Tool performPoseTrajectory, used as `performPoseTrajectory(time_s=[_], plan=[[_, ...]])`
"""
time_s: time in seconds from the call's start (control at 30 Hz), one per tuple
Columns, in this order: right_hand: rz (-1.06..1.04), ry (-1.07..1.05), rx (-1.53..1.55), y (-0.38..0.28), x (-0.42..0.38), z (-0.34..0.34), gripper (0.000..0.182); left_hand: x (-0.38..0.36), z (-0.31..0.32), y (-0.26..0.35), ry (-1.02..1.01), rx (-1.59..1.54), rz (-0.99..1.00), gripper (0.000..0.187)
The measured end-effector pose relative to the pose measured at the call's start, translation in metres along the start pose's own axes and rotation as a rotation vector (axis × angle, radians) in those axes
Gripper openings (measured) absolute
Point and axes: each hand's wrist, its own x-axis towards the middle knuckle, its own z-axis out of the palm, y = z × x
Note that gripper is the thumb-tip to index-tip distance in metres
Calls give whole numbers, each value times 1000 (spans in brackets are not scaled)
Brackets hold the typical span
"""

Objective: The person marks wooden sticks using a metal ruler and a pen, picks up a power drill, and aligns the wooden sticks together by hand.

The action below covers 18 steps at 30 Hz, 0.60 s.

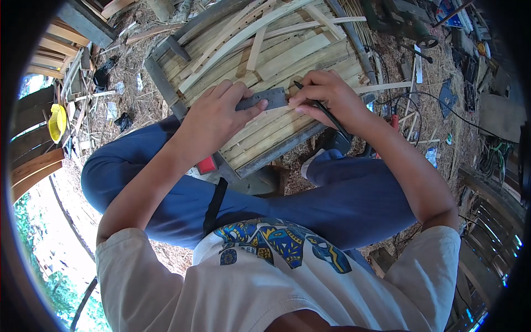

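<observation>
My left hand is closed on a short, wide grey metal ruler, with the thumb pressed along its near edge. Under the ruler lies a thin pale wood strip, which runs out to the right past my right hand. In my right hand is a dark pencil, slanting across the fingers. The fingertips of that hand are right at the ruler's right end, over the strip. Both hands are above a low slatted wooden table with a grey frame.
Curved and straight wood pieces lie across the table's far half, one with a row of holes. A green power tool is at the back right, with a black cable nearby. Shavings and scraps cover the ground. A yellow object hangs at left.
</observation>
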Motion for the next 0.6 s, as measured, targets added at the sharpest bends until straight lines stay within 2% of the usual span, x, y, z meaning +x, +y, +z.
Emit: performPoseTrajectory(time_s=[0.6], plan=[[21,-20,-1,-3,0,-2,21,0,0,2,17,-1,-4,50]])
